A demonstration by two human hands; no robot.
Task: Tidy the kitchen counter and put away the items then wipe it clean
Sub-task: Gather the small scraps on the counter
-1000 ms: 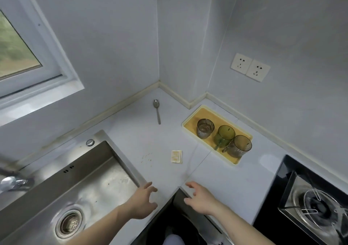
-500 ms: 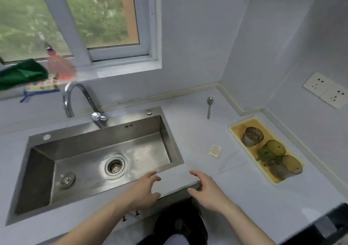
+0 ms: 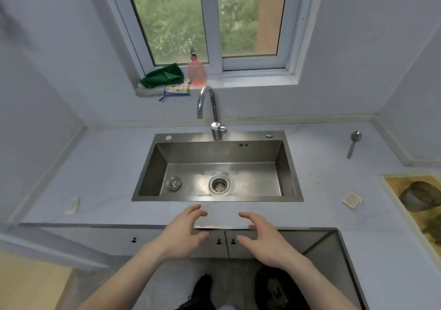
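Swinging left from the counter's right corner, the view now centres on the sink (image 3: 217,169). Both the left hand (image 3: 182,232) and right hand (image 3: 263,237) hover loosely spread, holding nothing; the spoon (image 3: 353,142) and wrapper (image 3: 352,200) remain near the counter's (image 3: 100,166) right edge, uncollected.

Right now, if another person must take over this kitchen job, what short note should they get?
Left hand and right hand: open, holding nothing, above the counter edge before the sink.
Still on the counter: spoon at the right rear, small packet right of the sink, small white item at the left, yellow tray with a cup at the far right.
Cloths lie on the windowsill.
Done: nothing visible. Left: put items away, wipe.
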